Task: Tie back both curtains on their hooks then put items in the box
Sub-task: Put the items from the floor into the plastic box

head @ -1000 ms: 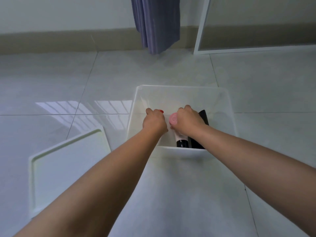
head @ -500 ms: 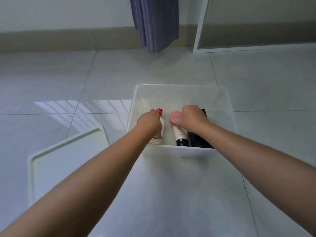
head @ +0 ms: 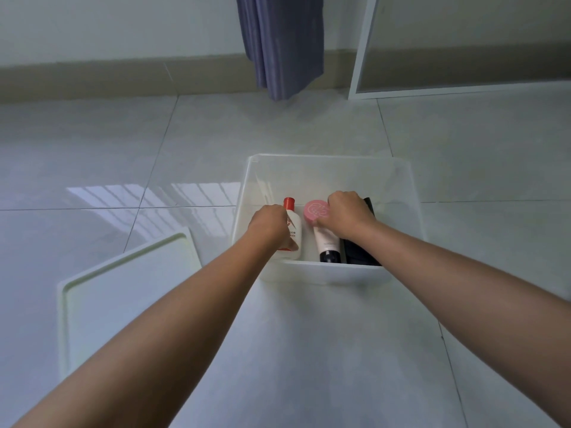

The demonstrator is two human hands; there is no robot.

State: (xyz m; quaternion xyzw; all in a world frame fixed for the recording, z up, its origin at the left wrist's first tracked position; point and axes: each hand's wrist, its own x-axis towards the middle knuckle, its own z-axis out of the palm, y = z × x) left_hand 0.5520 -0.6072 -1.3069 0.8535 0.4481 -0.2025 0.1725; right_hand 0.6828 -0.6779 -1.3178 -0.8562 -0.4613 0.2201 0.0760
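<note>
There was one box [head: 327,163] at 12 o'clock, holding one bottle [head: 293,230], one tube [head: 327,245], one pink disc [head: 315,210] and one black case [head: 358,254]. One lid [head: 123,301] lay at 9 o'clock; one curtain [head: 282,41] hung beyond. Two hands reached in.

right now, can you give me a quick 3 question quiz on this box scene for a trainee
1. True or false: the lid is fitted on the box.
2. Which item lies nearest the left hand?
A. white bottle with a red cap
B. black item
C. curtain
3. Fill in: the right hand rests beside a round ____ container.

Key
1. False: the lid lies on the floor, left of the box.
2. A
3. pink; it sits by a white tube with a black cap.
</note>
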